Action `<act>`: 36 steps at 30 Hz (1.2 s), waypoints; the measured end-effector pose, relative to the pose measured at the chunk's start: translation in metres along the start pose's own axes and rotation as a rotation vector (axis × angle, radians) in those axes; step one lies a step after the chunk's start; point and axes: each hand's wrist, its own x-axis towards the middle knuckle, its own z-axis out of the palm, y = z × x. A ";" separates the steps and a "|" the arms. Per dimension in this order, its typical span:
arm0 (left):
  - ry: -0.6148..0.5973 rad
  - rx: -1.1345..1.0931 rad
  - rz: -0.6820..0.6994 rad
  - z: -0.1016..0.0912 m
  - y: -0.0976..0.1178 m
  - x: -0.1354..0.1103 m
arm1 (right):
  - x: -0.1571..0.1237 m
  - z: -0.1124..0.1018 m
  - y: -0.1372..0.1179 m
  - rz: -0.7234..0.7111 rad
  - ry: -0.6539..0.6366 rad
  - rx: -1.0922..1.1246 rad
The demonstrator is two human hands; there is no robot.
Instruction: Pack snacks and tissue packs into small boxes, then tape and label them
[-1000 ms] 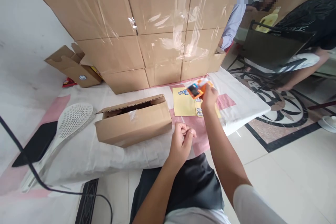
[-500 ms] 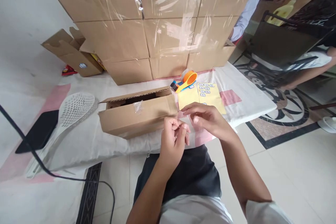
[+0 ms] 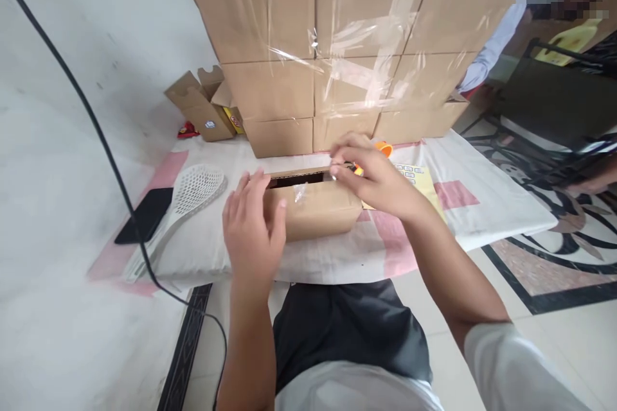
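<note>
With the cardboard box (image 3: 321, 215) taken as the middle of the dial and twelve pointing away from the person, the left hand (image 3: 250, 221) is laid at the nine-o'clock end, its fingers kept close together and its thumb spread from them over the near face. The right hand (image 3: 369, 173) is held at two o'clock by the far corner, fingers bent; whether anything is pinched there cannot be told. A long slot is left gaping along the box's top. If one end is pulled harder than the other is steadied, the box could be twisted, and the cardboard could be torn where the clear tape (image 3: 299, 192) is stuck. The orange ring (image 3: 384, 149), half hidden behind the right hand, could be knocked by a quick wrist — and the yellow paper (image 3: 421, 183) at three rumpled by the forearm. Counted: one box between the hands, one orange ring, at least one sheet of yellow paper, one white skimmer (image 3: 200, 186) and one black flat thing (image 3: 144, 213) at nine, one small open box (image 3: 211, 122) at ten and, at twelve, a taped stack (image 3: 279, 93) showing nine faces.
</note>
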 end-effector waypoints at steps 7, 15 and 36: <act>-0.173 0.157 0.186 0.014 -0.018 0.005 | 0.038 0.058 0.003 0.071 -0.178 -0.196; -0.230 0.204 0.217 0.022 -0.020 -0.008 | 0.031 0.072 0.010 0.144 -0.272 -0.237; -0.340 0.194 0.495 0.061 0.054 -0.014 | -0.204 -0.029 0.157 1.334 0.353 -0.427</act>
